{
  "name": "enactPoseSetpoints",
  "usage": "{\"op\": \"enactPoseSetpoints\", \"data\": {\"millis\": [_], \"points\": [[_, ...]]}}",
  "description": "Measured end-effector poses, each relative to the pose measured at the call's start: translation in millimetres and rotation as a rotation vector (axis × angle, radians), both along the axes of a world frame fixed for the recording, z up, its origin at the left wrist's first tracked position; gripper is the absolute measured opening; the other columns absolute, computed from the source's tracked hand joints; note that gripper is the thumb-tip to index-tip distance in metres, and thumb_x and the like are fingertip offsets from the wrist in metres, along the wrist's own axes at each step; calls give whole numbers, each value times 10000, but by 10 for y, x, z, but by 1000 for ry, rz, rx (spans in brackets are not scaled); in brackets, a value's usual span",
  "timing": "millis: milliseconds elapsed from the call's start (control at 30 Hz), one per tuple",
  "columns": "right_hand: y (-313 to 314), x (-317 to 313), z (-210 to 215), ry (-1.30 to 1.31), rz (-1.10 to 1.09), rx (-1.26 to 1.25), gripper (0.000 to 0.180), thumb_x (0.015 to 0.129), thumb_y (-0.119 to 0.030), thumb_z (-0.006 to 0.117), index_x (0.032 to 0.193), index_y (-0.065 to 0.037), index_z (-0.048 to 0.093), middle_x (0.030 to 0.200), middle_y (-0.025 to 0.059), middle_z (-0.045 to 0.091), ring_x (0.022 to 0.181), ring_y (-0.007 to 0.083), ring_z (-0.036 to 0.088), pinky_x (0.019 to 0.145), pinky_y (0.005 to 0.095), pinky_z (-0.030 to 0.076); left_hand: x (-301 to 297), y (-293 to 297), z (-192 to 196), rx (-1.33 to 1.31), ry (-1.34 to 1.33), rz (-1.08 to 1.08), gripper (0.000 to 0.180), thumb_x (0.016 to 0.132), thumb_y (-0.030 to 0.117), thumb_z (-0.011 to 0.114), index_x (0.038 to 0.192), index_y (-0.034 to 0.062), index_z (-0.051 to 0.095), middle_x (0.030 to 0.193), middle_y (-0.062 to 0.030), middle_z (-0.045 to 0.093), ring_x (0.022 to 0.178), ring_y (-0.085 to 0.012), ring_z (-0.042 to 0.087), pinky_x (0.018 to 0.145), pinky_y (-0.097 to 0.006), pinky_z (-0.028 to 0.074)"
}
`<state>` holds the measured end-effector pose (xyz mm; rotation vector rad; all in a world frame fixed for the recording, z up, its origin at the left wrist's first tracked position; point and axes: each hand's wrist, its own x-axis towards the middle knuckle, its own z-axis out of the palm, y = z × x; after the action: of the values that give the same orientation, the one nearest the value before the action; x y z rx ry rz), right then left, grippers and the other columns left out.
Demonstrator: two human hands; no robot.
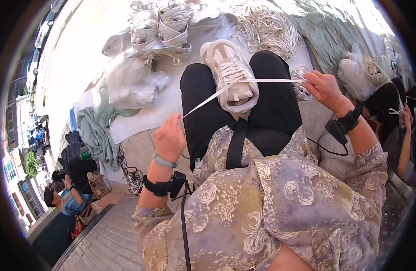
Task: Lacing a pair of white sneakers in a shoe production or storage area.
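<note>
Outdoors at frame centre, white sneaker [230,77] rests on lap; left hand [169,137] and right hand [323,88] each pinch the flat lace [244,83]; best kept taut and untwisted.

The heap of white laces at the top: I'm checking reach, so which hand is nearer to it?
Right. The right hand holds a lace end just below the heap of white laces; the left hand is lower, across the lap.
</note>
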<state>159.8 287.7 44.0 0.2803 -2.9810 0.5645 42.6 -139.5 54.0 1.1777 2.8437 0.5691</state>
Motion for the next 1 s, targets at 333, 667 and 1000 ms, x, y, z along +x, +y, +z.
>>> {"op": "enactPoseSetpoints", "data": {"millis": [333,667,1000], "points": [[-30,163,-155,-68,-119,-271,104,825,-114,567,890,-34,584,780,137,589,710,333,574,614,373,449,-210,858,-20,-109,161,-45,362,762,213,630,1067,35,548,833,-94,602,785,-293,555,723,-397,426],[-21,216,-202,-74,-204,-373,112,826,-126,572,871,-25,581,748,150,583,686,338,565,613,372,443,-398,1181,-372,-3,-375,16,198,778,237,597,744,42,580,728,-80,596,681,-270,575,636,-381,442],[239,34,-120,3,-184,-211,136,824,-139,577,900,-28,595,819,143,615,761,327,592,655,360,463,-626,1156,-5,-37,93,-290,100,823,169,563,795,97,500,633,-103,569,600,-324,572,493,-410,441]]}}
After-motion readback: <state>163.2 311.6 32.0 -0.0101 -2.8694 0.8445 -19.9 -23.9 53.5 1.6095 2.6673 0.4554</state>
